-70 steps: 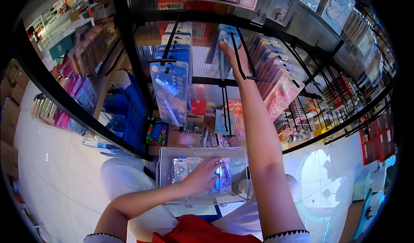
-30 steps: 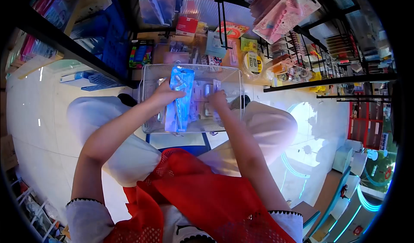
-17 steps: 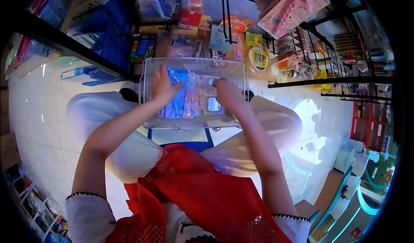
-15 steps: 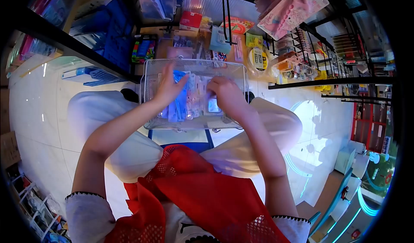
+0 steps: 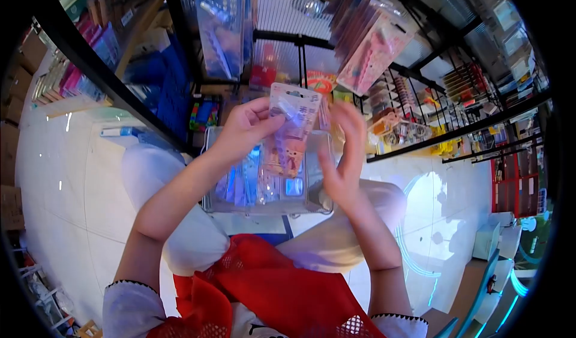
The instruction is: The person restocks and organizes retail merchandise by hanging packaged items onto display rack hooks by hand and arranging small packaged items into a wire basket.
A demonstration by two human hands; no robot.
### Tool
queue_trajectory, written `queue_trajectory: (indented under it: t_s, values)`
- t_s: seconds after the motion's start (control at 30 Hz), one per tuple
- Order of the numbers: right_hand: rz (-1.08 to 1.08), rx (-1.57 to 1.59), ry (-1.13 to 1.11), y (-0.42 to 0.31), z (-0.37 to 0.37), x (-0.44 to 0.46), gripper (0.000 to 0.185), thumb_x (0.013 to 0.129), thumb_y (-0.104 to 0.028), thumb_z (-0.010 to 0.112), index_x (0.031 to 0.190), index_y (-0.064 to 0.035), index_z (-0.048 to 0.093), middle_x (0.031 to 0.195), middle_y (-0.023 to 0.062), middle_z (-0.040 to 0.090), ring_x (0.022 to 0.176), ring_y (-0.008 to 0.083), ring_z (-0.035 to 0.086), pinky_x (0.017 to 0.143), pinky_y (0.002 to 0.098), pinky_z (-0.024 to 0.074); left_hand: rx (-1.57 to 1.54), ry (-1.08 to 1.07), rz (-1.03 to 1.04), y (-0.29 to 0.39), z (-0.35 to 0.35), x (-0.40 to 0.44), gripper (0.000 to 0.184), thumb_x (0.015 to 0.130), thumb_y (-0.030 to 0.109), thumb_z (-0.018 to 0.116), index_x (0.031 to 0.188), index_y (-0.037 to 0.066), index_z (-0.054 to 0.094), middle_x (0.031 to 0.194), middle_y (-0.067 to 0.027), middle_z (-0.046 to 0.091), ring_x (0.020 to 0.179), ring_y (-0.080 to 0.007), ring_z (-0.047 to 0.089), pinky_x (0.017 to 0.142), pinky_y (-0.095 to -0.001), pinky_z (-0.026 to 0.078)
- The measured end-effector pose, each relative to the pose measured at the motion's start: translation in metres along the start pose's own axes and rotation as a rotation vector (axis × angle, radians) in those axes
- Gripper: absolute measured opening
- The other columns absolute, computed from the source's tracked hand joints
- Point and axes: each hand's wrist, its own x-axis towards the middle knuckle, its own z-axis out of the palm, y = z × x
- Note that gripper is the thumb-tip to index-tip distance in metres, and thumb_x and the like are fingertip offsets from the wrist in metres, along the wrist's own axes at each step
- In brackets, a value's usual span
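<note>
My left hand (image 5: 243, 129) pinches the left edge of a pink blister pack (image 5: 293, 143) between thumb and fingers. The pack stands nearly upright, its hanging slot at the top and a long wavy-edged item under clear plastic; its exact kind I cannot make out. To its right is my right hand (image 5: 344, 158), fingers spread and slightly blurred, holding nothing. Below both hands sits a wire mesh basket (image 5: 207, 201) with blue packages (image 5: 244, 179) and other clear packs inside. The raised pack hides part of the basket.
Blue carded packs (image 5: 221, 35) hang ahead on the left, and pink carded packs (image 5: 375, 53) hang on the right. Black rack bars (image 5: 429, 141) cross on both sides. A blue crate (image 5: 165, 74) stands at the left, and small goods line the shelf behind the basket.
Both hands have risen out of the basket. My left hand now holds up the pink blister pack, and my right hand has opened beside it. The view has tilted upward.
</note>
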Motion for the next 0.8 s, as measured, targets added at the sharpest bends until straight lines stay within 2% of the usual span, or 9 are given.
queue_trajectory:
  t_s: [0.07,0.2,0.27,0.3,0.4,0.53,0.57,0.67,0.8]
  values:
    - [0.315,0.394,0.189,0.005,0.012,0.028,0.01,0.081,-0.004,0.053,0.089,-0.0005,0.058,0.102,0.0079,0.055,0.089,0.0146,0.054,0.079,0.0271,0.0427,0.089,0.0,0.094,0.018,0.015,0.01,0.029,0.085,0.006,0.055,0.113,0.001,0.053,0.105,-0.0064,0.06,0.093,-0.0103,0.057,0.084,-0.025,0.044]
    - [0.438,0.405,0.213,0.021,0.008,0.072,0.014,0.089,-0.013,0.052,0.084,-0.0007,0.058,0.077,-0.0029,0.054,0.065,0.0019,0.046,0.058,0.0172,0.0378,0.153,0.112,0.406,0.043,0.042,0.041,0.023,0.085,0.007,0.056,0.106,-0.003,0.056,0.094,-0.0037,0.061,0.086,-0.0068,0.055,0.077,-0.0223,0.044]
    - [0.401,0.434,0.31,0.021,0.014,0.091,0.016,0.089,-0.015,0.054,0.083,-0.0008,0.057,0.067,-0.0065,0.05,0.059,-0.0005,0.04,0.05,0.0158,0.0333,0.149,0.19,0.426,0.05,0.042,0.055,0.021,0.087,0.011,0.055,0.101,-0.004,0.058,0.09,-0.0032,0.062,0.081,-0.0056,0.054,0.072,-0.021,0.043]
    - [0.504,0.538,0.358,0.012,0.016,0.099,0.016,0.089,-0.014,0.054,0.081,-0.0014,0.057,0.065,-0.006,0.049,0.057,-0.0004,0.039,0.047,0.0161,0.0299,0.146,0.229,0.435,0.053,0.043,0.062,0.021,0.088,0.013,0.054,0.098,-0.005,0.058,0.087,-0.0029,0.062,0.079,-0.005,0.054,0.07,-0.0204,0.043]
    - [0.34,0.417,0.364,0.019,0.018,0.113,0.016,0.089,-0.015,0.054,0.08,-0.0019,0.057,0.063,-0.0066,0.048,0.054,-0.0004,0.038,0.045,0.0164,0.028,0.139,0.323,0.511,0.061,0.046,0.08,0.024,0.089,0.016,0.053,0.091,-0.007,0.06,0.081,-0.0022,0.062,0.074,-0.0041,0.052,0.065,-0.0194,0.042]
    - [0.42,0.391,0.349,0.035,0.025,0.125,0.016,0.088,-0.012,0.054,0.077,-0.0009,0.056,0.06,-0.0066,0.046,0.052,-0.0007,0.037,0.045,0.0168,0.027,0.111,0.351,0.502,0.057,0.035,0.101,0.026,0.09,0.018,0.052,0.087,-0.006,0.061,0.077,-0.0008,0.061,0.071,-0.0031,0.051,0.062,-0.0194,0.041]
    - [0.366,0.441,0.379,0.043,0.03,0.125,0.016,0.088,-0.011,0.054,0.075,-0.0005,0.056,0.059,-0.0063,0.046,0.052,-0.0009,0.037,0.045,0.0167,0.0269,0.089,0.358,0.485,0.053,0.031,0.104,0.027,0.09,0.018,0.052,0.086,-0.006,0.061,0.076,-0.0003,0.061,0.069,-0.0027,0.05,0.061,-0.0194,0.04]
    - [0.411,0.509,0.399,0.049,0.036,0.129,0.016,0.087,-0.011,0.055,0.075,0.0003,0.056,0.06,-0.0058,0.048,0.053,-0.0007,0.038,0.046,0.0163,0.0278,0.19,0.424,0.59,0.047,0.03,0.113,0.029,0.091,0.021,0.05,0.083,-0.005,0.061,0.073,0.0011,0.06,0.066,-0.0018,0.047,0.058,-0.02,0.038]
    - [0.34,0.432,0.413,0.064,0.041,0.148,0.017,0.086,-0.011,0.055,0.076,0.0024,0.058,0.062,-0.0036,0.052,0.054,0.0004,0.041,0.047,0.0169,0.0311,0.052,0.437,0.479,0.052,0.024,0.138,0.031,0.092,0.022,0.048,0.081,-0.004,0.061,0.07,0.0013,0.058,0.065,-0.0016,0.044,0.058,-0.0201,0.037]
